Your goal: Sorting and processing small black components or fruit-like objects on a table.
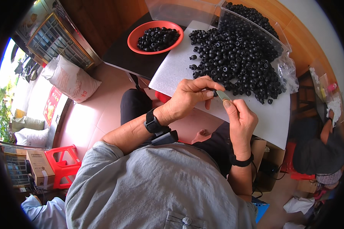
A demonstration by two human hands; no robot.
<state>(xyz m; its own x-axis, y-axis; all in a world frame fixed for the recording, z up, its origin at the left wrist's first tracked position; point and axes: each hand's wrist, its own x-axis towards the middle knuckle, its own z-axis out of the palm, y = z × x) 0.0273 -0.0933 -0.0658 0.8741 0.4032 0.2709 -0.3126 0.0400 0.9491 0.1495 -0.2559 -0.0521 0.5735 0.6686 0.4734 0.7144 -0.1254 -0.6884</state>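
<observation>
Between the thumb and fingers of my left hand (187,95) is a small black round piece (215,93), mostly hidden by the fingertips. My right hand (241,120) pinches a short, flat, pale green blade-like tool (222,95). The tool's far end meets or almost meets the black piece; I cannot tell which. Both hands are above the near edge of a white tabletop (179,65). Beyond them, many similar black pieces (233,57) with holes lie heaped on it. An orange-red bowl (132,42) at the back left holds more of them.
A clear plastic bin (252,28) lies behind the heap, with black pieces inside. Clear plastic film (288,74) hangs at the table's right side. An open cardboard box (267,164) stands below. Another person (313,147) sits at the right. A red stool (63,164) is at the left.
</observation>
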